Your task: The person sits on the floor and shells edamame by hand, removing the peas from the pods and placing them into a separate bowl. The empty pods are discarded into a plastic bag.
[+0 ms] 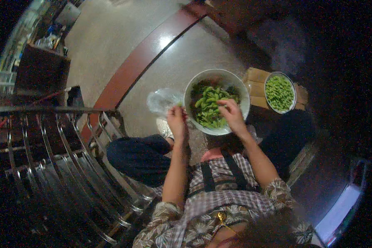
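A large bowl with a pale rim (192,123) stands before me, holding a heap of green bean pods (211,100) that look like edamame. Over the right part of the heap is my right hand (234,116), thumb and fingertips at the pods; blur hides whether it grips one. Just outside the bowl's left side, my left hand (176,122) pinches a small green piece (179,104), probably a pod. Shelled green beans (279,93) fill a round dish (294,98) to the right of the bowl.
Cardboard (258,88) lies under and beside the dish. A clear plastic bag (162,100) is on the floor, left of the bowl. To my left stands a metal-barred chair or bench (60,130). A dark red band (136,66) crosses the floor ahead.
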A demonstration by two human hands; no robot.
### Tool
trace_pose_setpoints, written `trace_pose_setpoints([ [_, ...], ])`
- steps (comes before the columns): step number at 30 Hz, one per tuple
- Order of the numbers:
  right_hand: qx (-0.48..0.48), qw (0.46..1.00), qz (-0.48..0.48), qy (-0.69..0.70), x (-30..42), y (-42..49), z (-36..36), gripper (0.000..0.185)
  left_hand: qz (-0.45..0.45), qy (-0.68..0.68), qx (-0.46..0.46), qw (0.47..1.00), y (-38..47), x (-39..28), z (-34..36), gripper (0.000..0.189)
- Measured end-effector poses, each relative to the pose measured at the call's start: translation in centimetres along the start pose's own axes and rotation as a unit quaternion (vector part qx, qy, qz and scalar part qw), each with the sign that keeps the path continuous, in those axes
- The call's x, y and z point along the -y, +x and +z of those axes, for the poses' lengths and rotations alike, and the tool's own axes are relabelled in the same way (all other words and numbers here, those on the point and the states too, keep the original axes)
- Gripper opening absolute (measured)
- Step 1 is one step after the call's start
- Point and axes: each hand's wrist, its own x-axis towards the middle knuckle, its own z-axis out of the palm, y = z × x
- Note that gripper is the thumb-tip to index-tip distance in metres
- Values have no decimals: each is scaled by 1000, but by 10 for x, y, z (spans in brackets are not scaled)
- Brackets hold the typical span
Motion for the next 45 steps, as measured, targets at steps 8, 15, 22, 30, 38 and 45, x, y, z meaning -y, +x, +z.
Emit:
trace_pose_setpoints([
  [8, 97, 975, 136, 144, 1, -8, -1, 23, 18, 94, 175, 980, -68, -8, 63, 19],
  [15, 81, 973, 136, 170, 7, -12, -9, 24, 18, 117, 213, 970, -68, -12, 65, 23],
  [22, 81, 983, 101, 131, -1, -12, -4, 19, 3, 118, 208, 971, -69, -21, 66, 22],
  [30, 19, 987, 111, 118, -13, -19, 19, 15, -64, 79, 211, 972, -74, -22, 70, 24],
  [38, 51, 904, 214, 366, -19, -27, 26, 14, -151, -32, 239, 959, -59, -4, 61, 28],
  [45, -7, 914, 261, 310, -13, -27, 27, 17, -33, 200, 228, 952, -64, -18, 68, 30],
])
